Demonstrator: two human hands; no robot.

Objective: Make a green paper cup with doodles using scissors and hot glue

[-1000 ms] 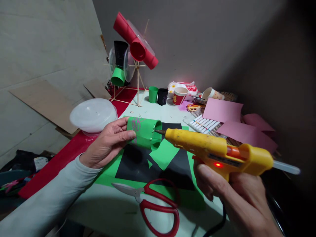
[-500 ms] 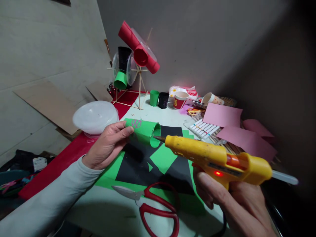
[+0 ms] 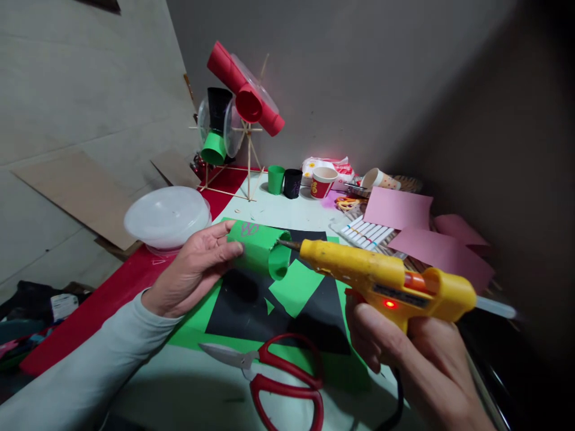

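Observation:
My left hand (image 3: 200, 260) pinches the near end of a green paper-covered cup (image 3: 258, 248), which lies sideways with its mouth facing right. Purple marks show on the cup's upper side. A yellow hot glue gun (image 3: 359, 266) is gripped in my right hand (image 3: 404, 341), its red light lit and a clear glue stick poking out behind. The nozzle tip is at the cup's rim; whether it touches, I cannot tell. Below them lie black paper (image 3: 251, 305), green paper pieces (image 3: 296, 287) and red-handled scissors (image 3: 269, 371).
At the back left stands a stick frame (image 3: 249, 161) bearing red, black and green cups (image 3: 249, 105). White plastic lids (image 3: 168, 212) sit at left. Behind are a green cup (image 3: 275, 179), a black cup (image 3: 293, 183) and a red-white cup (image 3: 323, 182). Markers (image 3: 366, 233) and pink paper (image 3: 398, 206) lie right.
The green cup has turned slightly in my left hand, its mouth now tilted a bit lower. The glue gun's nozzle has come closer to its upper rim. The whole view has shifted slightly.

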